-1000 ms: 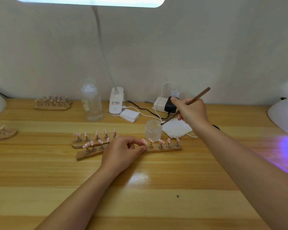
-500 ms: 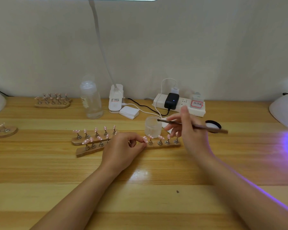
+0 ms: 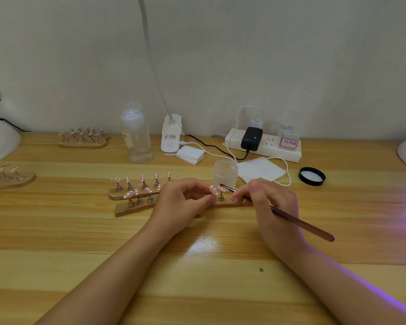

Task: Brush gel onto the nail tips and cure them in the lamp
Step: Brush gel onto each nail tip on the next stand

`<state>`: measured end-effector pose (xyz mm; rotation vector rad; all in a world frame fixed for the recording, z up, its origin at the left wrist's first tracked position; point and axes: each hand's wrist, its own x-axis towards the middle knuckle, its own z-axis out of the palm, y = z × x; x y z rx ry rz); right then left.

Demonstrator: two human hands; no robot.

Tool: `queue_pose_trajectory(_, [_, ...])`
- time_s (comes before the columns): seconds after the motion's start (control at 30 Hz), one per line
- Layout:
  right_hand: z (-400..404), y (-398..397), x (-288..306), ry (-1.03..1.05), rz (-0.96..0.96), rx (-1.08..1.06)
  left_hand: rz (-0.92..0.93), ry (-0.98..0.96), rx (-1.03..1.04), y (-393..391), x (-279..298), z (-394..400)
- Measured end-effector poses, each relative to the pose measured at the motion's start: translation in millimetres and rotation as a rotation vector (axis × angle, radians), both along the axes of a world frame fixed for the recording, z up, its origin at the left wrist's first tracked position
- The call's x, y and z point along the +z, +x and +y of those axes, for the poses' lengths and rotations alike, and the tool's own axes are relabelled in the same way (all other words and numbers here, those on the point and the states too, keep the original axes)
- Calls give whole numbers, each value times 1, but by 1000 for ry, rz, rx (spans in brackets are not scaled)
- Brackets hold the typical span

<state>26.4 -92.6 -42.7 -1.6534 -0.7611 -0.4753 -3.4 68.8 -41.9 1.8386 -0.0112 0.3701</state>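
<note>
While pinching the brush (image 3: 298, 222) in the right hand (image 3: 271, 202), touches bristles to a pink nail tip (image 3: 213, 190) steadied by curled left hand (image 3: 182, 202) fingers on the wooden holder (image 3: 136, 208), near the gel jar (image 3: 225, 172) on the desk (image 3: 197, 277).

Wooden counter (image 3: 80, 242) filling the lower frame, clear plastic bottle (image 3: 136, 137) upper centre-left, white power strip (image 3: 267, 146) with black adapter (image 3: 251, 138) upper centre-right, folded white wipe (image 3: 260, 170) beneath it, black lid (image 3: 312, 176) further right, stack of white pads (image 3: 189, 154) near the bottle.
</note>
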Motion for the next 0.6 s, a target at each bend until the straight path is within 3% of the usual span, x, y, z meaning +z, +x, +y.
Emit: queue_pose_trajectory(0.6, [5,2,-4,-93,35,32,-33,-26,-43,1,-2,5])
